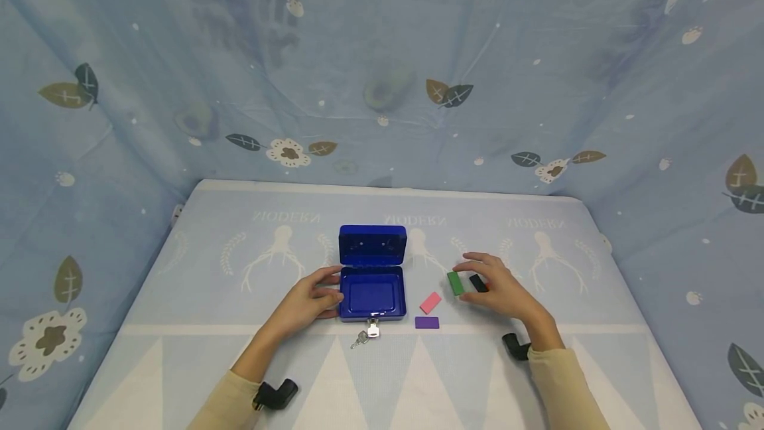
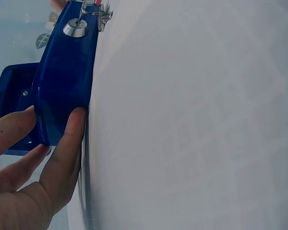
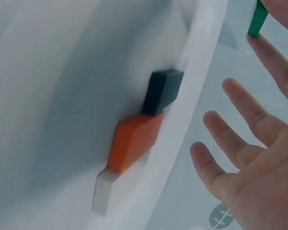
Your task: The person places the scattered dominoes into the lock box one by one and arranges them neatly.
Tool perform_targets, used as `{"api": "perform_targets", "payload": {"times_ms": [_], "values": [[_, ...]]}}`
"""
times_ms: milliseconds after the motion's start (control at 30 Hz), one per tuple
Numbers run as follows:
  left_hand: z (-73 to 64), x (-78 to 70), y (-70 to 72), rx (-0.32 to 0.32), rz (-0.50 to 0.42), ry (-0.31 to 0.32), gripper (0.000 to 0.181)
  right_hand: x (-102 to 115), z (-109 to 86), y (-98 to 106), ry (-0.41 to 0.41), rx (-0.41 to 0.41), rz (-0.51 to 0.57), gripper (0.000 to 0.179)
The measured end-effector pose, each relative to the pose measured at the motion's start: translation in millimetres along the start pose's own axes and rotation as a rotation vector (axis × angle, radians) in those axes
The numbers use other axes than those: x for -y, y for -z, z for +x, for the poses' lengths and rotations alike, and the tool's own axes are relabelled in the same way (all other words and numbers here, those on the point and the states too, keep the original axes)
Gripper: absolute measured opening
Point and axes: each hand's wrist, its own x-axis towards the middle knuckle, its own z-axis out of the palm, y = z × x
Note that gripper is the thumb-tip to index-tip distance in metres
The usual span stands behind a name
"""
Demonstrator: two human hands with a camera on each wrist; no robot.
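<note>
A blue metal cash box (image 1: 373, 319) stands with its lid (image 1: 373, 244) raised. My left hand (image 1: 312, 296) holds it at its left side; in the left wrist view, fingertips lie against the wall and the rim. A silver lock (image 2: 76, 28) with keys (image 1: 361, 338) is at the box's front. To the right, my right hand (image 1: 498, 287) pinches a green rectangular block (image 1: 455, 283) between thumb and finger. Its other fingers are spread in the right wrist view. Close by are a black block (image 3: 163, 90), an orange block (image 3: 134, 141) and a white block (image 3: 108, 191), in a row.
Between box and right hand lie a pink block (image 1: 430, 302) and a purple block (image 1: 426, 322). A patterned cloth covers the table (image 1: 239, 350), and blue printed curtains (image 1: 382, 52) rise behind and at both sides.
</note>
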Motion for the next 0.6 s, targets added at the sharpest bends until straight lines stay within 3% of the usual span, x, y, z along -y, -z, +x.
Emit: {"api": "perform_targets", "payload": {"times_ms": [300, 600], "values": [[0.8, 1.7, 1.2, 0.006, -0.017, 0.003, 0.059, 19.9, 1.6, -10.6, 0.033, -0.067, 0.041, 0.049], [-0.4, 0.9, 1.8, 0.011, -0.025, 0.013, 0.059, 42.7, 4.4, -25.9, 0.016, -0.103, 0.085, 0.048]]}}
